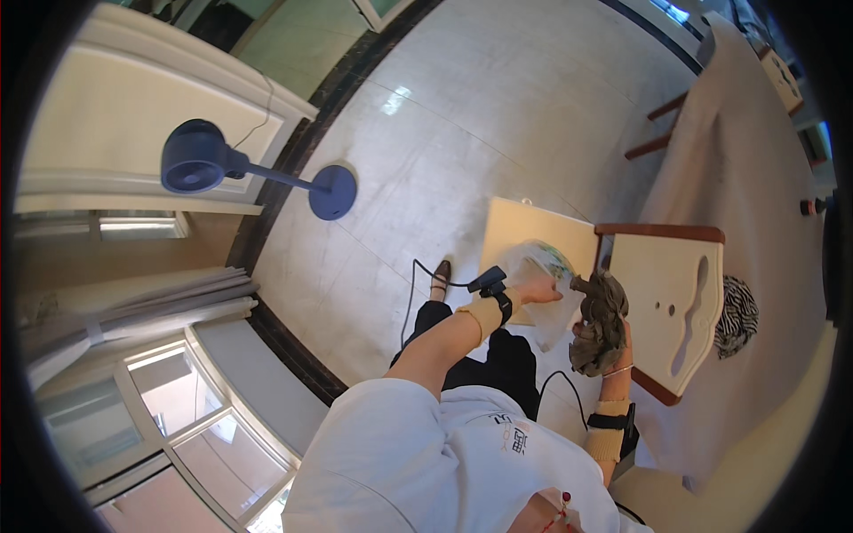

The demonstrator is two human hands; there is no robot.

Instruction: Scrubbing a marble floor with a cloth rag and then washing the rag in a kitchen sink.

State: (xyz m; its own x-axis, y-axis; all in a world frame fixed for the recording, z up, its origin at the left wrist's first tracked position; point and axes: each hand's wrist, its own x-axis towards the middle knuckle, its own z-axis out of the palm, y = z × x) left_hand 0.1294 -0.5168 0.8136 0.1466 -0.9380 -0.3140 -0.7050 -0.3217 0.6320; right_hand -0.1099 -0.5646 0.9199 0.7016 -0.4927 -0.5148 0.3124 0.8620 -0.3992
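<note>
A clear plastic bag (554,323) with a green-printed part lies on the cream seat (510,223) of a wooden chair in front of me. My left hand (538,290) reaches over the seat with curled fingers, gripping the bag near its opening. In my right hand (623,350) is a crumpled grey-brown fabric bundle (600,320), raised between the bag and the chair's backrest (656,293). The bundle hides most of that hand's fingers. Both wrists wear knitted beige cuffs with black straps, and a small black device (488,280) sits on the left one.
A table under a pale cloth (746,180) stands on the right, with zebra-striped fabric (736,316) by the backrest. A blue pedestal fan (333,192) stands on the tiled floor at left. Black cables (409,300) hang near my legs. Windows (176,413) and curtains line the left.
</note>
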